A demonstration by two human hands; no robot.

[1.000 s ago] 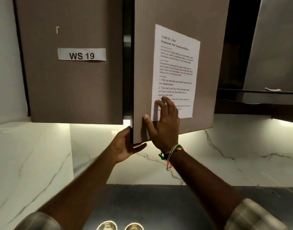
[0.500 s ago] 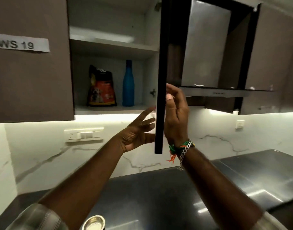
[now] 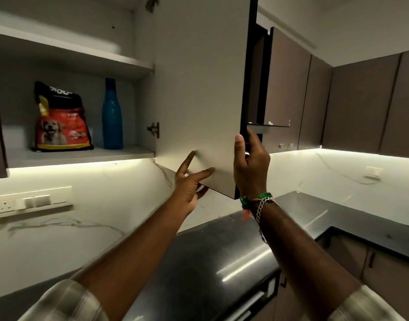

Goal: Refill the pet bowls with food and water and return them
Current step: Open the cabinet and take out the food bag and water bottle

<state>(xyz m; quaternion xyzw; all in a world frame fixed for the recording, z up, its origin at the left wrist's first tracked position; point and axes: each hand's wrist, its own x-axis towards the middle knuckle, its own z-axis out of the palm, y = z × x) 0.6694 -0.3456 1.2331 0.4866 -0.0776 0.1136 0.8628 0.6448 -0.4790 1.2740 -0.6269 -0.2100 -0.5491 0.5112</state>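
Note:
The upper cabinet stands open. On its lower shelf [image 3: 83, 156] sit a red and black dog food bag [image 3: 61, 117] with a dog's picture and, to its right, a tall blue bottle [image 3: 112, 114]. The cabinet door [image 3: 198, 93] is swung wide toward me, its pale inner face showing. My right hand [image 3: 251, 165] grips the door's free edge near the bottom corner. My left hand [image 3: 190, 181] is spread with fingertips on the door's inner face and lower edge. No pet bowls are in view.
A dark glossy countertop [image 3: 222, 262] runs below and turns right along the wall. A switch plate [image 3: 32, 202] sits on the marble backsplash at left. More closed brown cabinets [image 3: 361, 105] hang at right. An upper shelf [image 3: 71, 52] inside the cabinet looks bare.
The door has swung from closed to wide open, my right hand riding its edge. The food bag and bottle came into sight. The view turned right, and the bowls at the bottom edge dropped out.

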